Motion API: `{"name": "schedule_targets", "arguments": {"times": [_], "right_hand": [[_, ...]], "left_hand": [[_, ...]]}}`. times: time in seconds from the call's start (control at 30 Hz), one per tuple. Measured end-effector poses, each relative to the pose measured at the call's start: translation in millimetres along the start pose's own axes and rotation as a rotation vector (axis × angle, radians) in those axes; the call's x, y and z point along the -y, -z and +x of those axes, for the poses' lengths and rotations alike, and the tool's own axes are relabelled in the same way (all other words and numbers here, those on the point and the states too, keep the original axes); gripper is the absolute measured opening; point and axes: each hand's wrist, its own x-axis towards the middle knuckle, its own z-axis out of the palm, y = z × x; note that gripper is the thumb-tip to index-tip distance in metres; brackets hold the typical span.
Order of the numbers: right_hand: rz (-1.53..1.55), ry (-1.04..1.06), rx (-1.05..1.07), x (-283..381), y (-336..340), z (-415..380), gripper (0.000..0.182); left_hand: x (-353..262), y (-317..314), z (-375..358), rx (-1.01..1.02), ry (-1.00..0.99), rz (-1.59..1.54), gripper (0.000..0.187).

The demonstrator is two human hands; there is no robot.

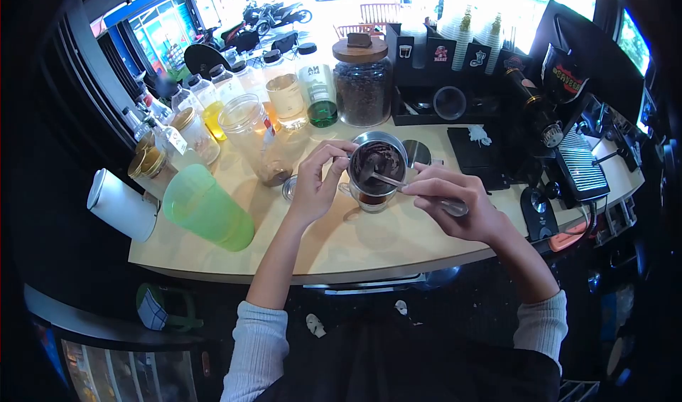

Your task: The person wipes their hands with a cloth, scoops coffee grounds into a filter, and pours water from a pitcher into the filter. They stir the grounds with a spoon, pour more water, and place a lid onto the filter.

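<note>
Wooden table (398,238) w/ tall green pitcher (209,210) on L side, near front edge. L hand (317,178) half-curled, fingers + thumb on L side of metal cup (390,145), approx. mid-table, just above glass (371,204) w/ dark liquid. R hand (458,199) closed on spoon (389,180) handle, spoon's tip in dark stuff inside cup.

By the head camera, the counter (398,242) is viewed from near, forward and downward; the street (334,11) is included beyond.
</note>
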Motion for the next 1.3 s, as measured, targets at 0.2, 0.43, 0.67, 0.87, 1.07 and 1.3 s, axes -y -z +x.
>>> {"name": "schedule_targets", "arguments": {"times": [0.2,0.43,0.67,0.87,1.07,1.3], "right_hand": [[0.131,-0.052,-0.021,-0.5,2.8,6.6,0.016],[0.15,-0.093,0.05,-3.5,6.7,10.6,0.01],[0.264,-0.23,0.068,-14.6,6.3,15.0,0.019],[0.413,-0.343,0.034,-14.7,9.2,18.6,0.023],[0.386,-0.368,0.025,-22.0,11.9,21.4,0.025],[0.43,-0.344,0.01,-28.3,7.7,18.0,0.024]], "left_hand": [[1.9,0.4,0.1,0.048,-0.015,-0.014,0.016],[-0.1,0.8,0.3,0.06,-0.052,0.043,0.016],[-1.1,2.2,1.9,0.06,-0.05,0.103,0.015],[-0.9,4.0,1.6,0.052,-0.073,0.161,0.014],[-3.5,4.5,0.6,0.048,-0.079,0.183,0.012],[-5.3,1.8,-2.5,0.017,-0.009,0.179,0.013]]}}
